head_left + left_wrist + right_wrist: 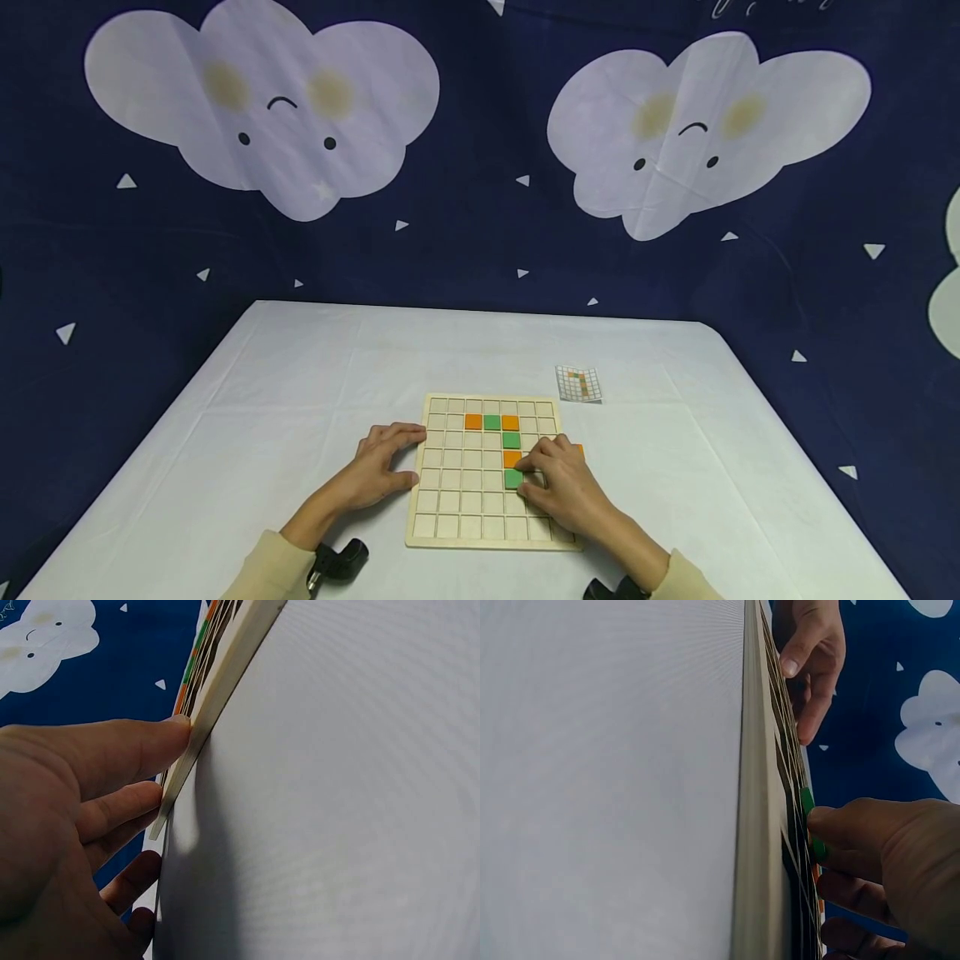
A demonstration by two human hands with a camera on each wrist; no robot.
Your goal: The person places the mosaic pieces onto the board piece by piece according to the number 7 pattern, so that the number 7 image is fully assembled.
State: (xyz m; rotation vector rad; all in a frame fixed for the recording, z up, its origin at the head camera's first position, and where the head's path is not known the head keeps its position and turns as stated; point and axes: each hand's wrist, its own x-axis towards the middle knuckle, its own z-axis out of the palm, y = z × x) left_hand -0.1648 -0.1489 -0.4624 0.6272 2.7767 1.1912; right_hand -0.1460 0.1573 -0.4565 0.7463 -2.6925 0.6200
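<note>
A wooden grid board [448, 527] lies on the white table. Along one of its upper rows run an orange tile [473, 422], a green tile [492, 422] and another orange tile [510, 422]. Below the last one, a column continues with green, orange and a lowest green tile [513, 479]. My right hand [562, 487] pinches that lowest green tile between thumb and fingers; in the right wrist view the green tile [806, 801] shows at the thumb tip. My left hand [375, 468] touches the board's left edge with thumb and fingertips, its fingers fairly straight.
A small printed card [578, 385] with a coloured grid pattern lies beyond the board's upper right corner. One more orange piece [580, 450] peeks out behind my right hand, right of the board. A dark blue cloth with clouds [480, 250] hangs behind the table [300, 375].
</note>
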